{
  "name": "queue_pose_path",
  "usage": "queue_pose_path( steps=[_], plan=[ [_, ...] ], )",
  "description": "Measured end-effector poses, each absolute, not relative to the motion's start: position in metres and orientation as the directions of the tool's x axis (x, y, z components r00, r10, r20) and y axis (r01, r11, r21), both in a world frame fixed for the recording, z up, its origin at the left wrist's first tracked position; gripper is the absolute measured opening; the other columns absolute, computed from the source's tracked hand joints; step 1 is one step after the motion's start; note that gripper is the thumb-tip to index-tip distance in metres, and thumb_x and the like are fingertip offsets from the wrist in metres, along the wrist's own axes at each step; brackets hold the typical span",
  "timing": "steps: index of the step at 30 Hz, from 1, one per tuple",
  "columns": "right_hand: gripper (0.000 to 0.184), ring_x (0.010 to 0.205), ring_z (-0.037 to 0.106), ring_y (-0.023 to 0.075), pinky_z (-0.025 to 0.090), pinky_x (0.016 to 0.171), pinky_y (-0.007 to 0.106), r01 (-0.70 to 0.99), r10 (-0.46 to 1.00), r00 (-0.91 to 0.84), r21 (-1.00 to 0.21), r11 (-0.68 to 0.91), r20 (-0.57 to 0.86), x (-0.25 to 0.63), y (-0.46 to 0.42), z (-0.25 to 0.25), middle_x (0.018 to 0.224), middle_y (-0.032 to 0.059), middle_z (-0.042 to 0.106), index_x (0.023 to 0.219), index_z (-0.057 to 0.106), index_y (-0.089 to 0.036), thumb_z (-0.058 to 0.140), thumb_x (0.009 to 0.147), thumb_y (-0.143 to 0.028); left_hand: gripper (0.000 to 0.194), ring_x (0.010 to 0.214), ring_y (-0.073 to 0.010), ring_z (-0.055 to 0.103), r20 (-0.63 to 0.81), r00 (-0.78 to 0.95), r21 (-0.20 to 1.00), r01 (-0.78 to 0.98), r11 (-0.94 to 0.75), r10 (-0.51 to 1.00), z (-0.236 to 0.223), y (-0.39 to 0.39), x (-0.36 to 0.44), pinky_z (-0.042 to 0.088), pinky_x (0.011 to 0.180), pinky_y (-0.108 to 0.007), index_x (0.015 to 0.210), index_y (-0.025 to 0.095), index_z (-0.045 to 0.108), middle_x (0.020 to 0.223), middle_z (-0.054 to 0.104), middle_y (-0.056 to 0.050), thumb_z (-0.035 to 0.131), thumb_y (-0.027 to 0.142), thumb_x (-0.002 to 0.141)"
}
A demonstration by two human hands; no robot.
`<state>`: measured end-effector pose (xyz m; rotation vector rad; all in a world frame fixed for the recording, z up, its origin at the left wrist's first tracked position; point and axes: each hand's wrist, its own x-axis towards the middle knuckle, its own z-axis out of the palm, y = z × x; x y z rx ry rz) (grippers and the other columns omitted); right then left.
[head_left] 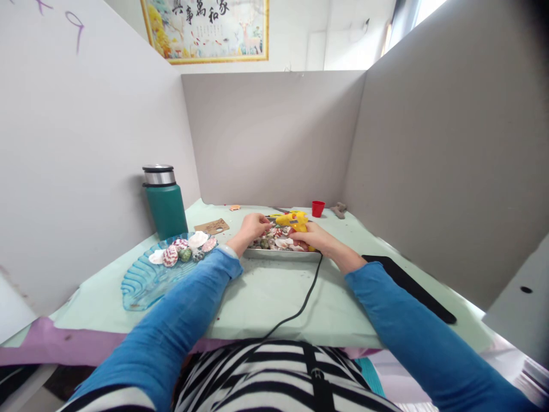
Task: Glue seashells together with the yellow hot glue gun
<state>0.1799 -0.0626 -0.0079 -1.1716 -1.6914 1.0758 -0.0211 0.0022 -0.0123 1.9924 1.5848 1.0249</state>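
Keep the thin black cord [295,315] slack. Over the shallow silvery tray [283,255] of patterned seashells [281,243], the right hand [318,237] grips the yellow plastic glue gun [295,220]; its nozzle should avoid the left hand [253,226], whose fingers curl, grasp unclear.

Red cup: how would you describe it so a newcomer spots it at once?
Find the tall grey panel behind the pale green table cover. Near the panel's lower right corner, the red cup stands upright, wider at its rim. Its plain red sets it apart from the grey-brown lump on its right and the yellow glue gun on its left.
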Motion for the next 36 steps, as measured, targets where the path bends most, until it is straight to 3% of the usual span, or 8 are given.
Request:
queue_pose_path(
  steps=[36],
  plan=[
    [0.006, 0.040, 0.042, 0.0059, 0.031, 0.038, 0.019, 0.335, 0.954, -0.244, -0.907, 0.254, 0.177, 0.179, -0.061, -0.009, 0.057, -0.0011, 0.057, 0.075, 0.058, -0.015, 0.061, 0.071, -0.018, 0.016, 0.050, -0.0095, 0.055, 0.326, 0.092, 0.663, 0.687, -0.297, 0.941, -0.013, 0.004, -0.021, 0.040, 0.054, -0.021, 0.081, 0.013, 0.073, 0.064, 0.067, -0.003, 0.069, 0.027, 0.075]
  ],
)
